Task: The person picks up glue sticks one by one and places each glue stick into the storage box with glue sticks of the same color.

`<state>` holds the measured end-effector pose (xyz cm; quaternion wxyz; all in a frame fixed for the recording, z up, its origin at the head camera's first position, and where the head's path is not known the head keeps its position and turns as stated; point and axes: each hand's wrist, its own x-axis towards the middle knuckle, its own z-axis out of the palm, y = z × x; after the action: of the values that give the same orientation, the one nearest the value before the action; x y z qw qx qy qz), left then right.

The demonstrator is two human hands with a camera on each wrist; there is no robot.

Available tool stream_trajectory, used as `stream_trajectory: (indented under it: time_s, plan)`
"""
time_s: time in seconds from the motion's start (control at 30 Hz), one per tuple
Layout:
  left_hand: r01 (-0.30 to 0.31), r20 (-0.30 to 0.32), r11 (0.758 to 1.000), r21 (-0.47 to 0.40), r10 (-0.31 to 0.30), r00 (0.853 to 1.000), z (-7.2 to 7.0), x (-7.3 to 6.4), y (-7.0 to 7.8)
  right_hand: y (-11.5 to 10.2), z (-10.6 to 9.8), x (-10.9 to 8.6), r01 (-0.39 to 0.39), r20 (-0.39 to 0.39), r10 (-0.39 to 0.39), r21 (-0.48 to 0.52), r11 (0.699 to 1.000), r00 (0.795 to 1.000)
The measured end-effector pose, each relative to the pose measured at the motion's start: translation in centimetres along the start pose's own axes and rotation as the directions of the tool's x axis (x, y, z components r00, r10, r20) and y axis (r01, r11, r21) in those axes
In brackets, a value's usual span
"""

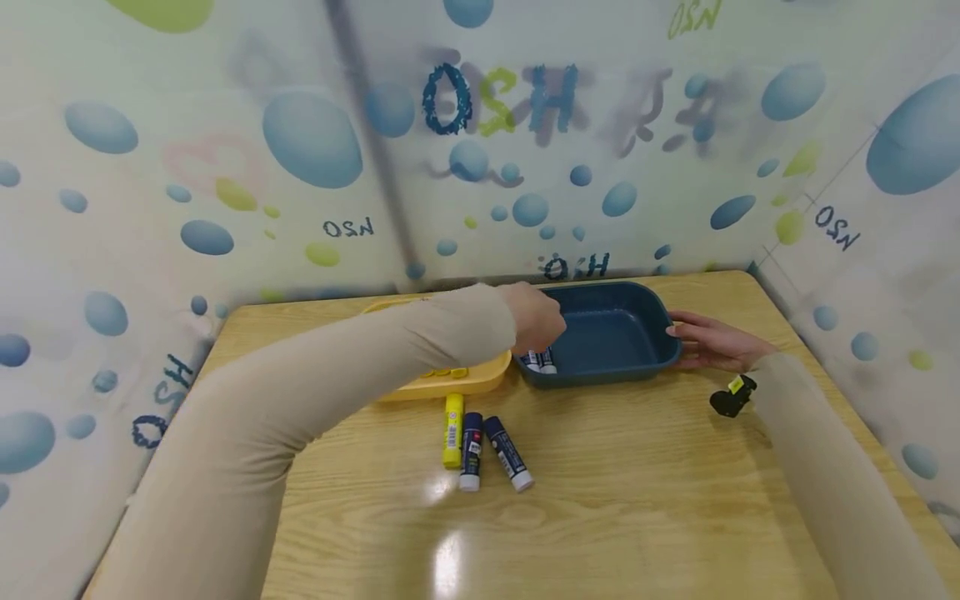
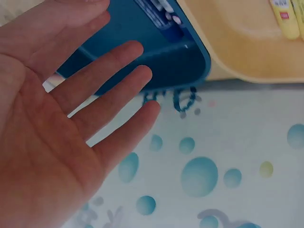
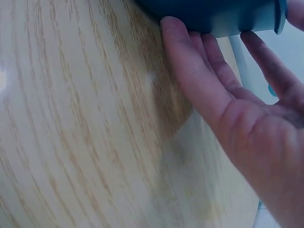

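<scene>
A dark blue tray (image 1: 607, 333) stands at the back of the table, with blue glue sticks (image 1: 547, 360) at its left end. My left hand (image 1: 536, 317) is over that end; in the left wrist view its fingers are spread and hold nothing. At the tray's right end my right hand (image 1: 712, 342) grips the wall, thumb at the rim and fingers along the outside, as the right wrist view also shows. Partly hidden by my left sleeve is a yellow tray (image 1: 480, 383), which holds yellow glue sticks (image 2: 285, 19).
In front of the trays lie a yellow glue stick (image 1: 453, 433) and two dark blue glue sticks, one upright in line (image 1: 471, 454) and one slanted (image 1: 510, 454). A patterned wall covering (image 1: 465, 208) rises right behind the wooden table (image 1: 615, 500).
</scene>
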<state>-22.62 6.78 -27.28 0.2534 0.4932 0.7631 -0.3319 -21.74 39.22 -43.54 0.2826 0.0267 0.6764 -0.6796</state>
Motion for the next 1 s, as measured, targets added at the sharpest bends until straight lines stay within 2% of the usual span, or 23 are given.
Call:
stream_trajectory:
  time_s: [0.23, 0.33, 0.47, 0.77, 1.0]
  plan:
    - [-0.029, -0.119, 0.992, 0.122, 0.043, 0.992, 1.6, -1.7, 2.9, 0.1, 0.0, -0.1, 0.005, 0.007, -0.005, 0.020, 1.000, 1.000]
    - [-0.056, -0.137, 0.988, 0.144, 0.076, 0.988, 2.2, -2.0, 3.3, 0.0, 0.1, -0.2, -0.002, 0.001, 0.002, 0.024, 1.000, 1.000]
    - [-0.049, -0.174, 0.985, 0.166, 0.078, 0.982, 3.3, -2.5, 3.4, -0.1, 0.2, -0.1, -0.006, 0.003, 0.006, 0.022, 1.000, 1.000]
    - [-0.110, -0.199, 0.985, 0.130, 0.134, 0.971, 6.1, -3.0, 4.6, -0.3, 0.5, 0.1, -0.011, -0.003, 0.011, 0.006, 1.000, 1.000]
    - [-0.157, -0.186, 0.974, 0.163, 0.187, 0.965, 8.0, -1.8, 5.9, -0.3, 0.5, -0.1, -0.004, 0.025, 0.004, 0.001, 1.000, 1.000]
